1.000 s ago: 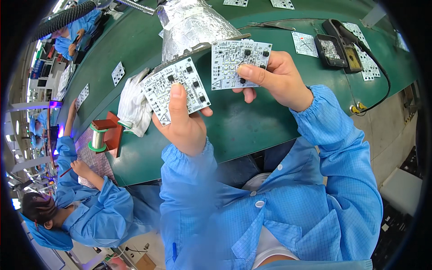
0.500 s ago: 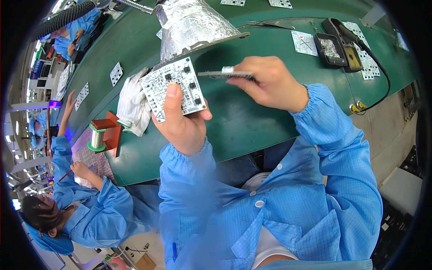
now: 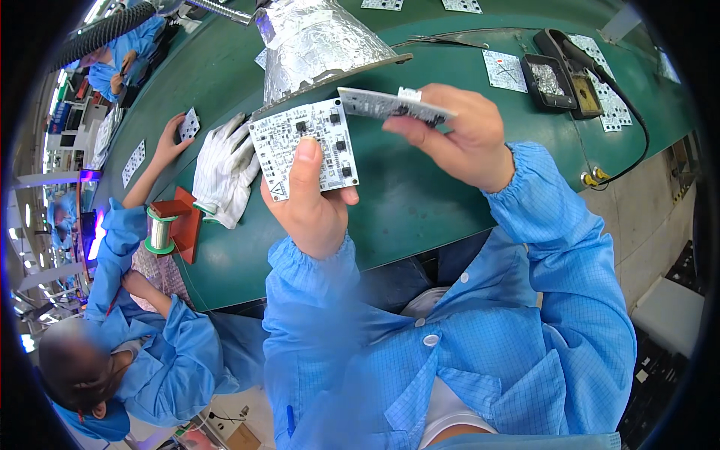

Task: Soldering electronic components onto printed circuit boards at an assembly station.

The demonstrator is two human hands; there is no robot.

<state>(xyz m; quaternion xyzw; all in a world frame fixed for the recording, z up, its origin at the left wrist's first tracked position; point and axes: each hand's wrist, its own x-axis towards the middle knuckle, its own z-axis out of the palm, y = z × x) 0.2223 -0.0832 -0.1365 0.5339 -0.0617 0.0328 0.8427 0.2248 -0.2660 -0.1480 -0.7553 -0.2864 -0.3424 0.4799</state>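
Observation:
My left hand [image 3: 309, 202] grips a white circuit board [image 3: 285, 146] with black components, its thumb lying flat on the face. Tilted nearly edge-on, a second circuit board [image 3: 375, 105] with a white connector is pinched between the thumb and fingers of my right hand [image 3: 461, 135]. The two boards come close together at the upper right corner of the left one; whether they touch I cannot tell. Just beyond them stands a foil-covered cone hood [image 3: 319, 52].
White gloves [image 3: 223, 176] and a solder wire spool [image 3: 160, 231] on a brown stand lie left. A co-worker's hand [image 3: 171, 142] reaches a board there. At the far right are a soldering iron holder [image 3: 577, 75], tweezers [image 3: 450, 40] and more boards [image 3: 505, 70].
The left board has shifted slightly right. My right hand has turned its board, showing more of its face. The co-worker's hand has moved from one board to another nearer the gloves.

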